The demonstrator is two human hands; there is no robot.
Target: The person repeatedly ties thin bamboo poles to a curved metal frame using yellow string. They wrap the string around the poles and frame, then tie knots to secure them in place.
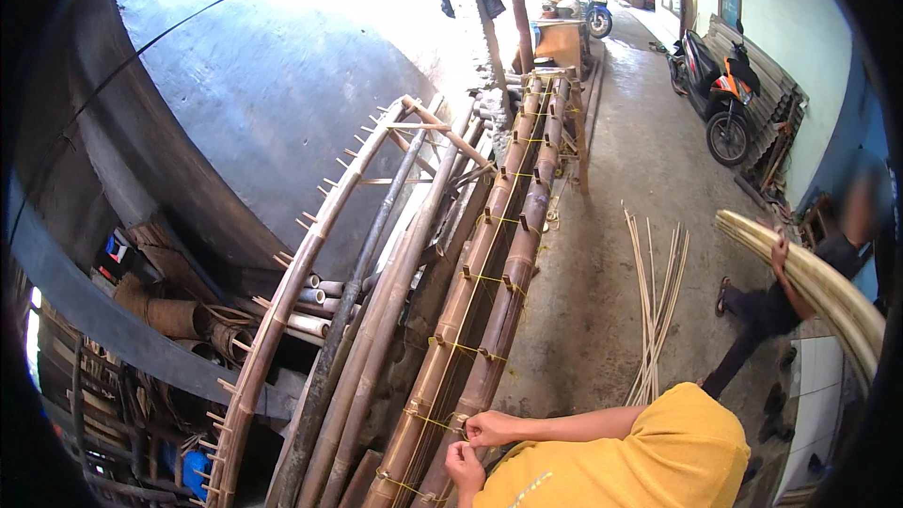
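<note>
So there's someone in yellow at two long bamboo poles (pixel 456 306), pegs (pixel 484 354) sticking up, cord (pixel 454 345) strung across in yellow loops. Right hand (pixel 494 428) is pinched closed on the cord near the bottom end of the poles. Left hand (pixel 464 468) is just below it, fingers curled in close to the cord; can't tell if it's actually got hold. Containers-wise, there's a couple of brown baskets (pixel 179 312) over by the left wall, but honestly can't make out what's in them. Thin sticks (pixel 654 301) on the floor, and a co-worker with a pale bundle (pixel 814 277) on the right.
</note>
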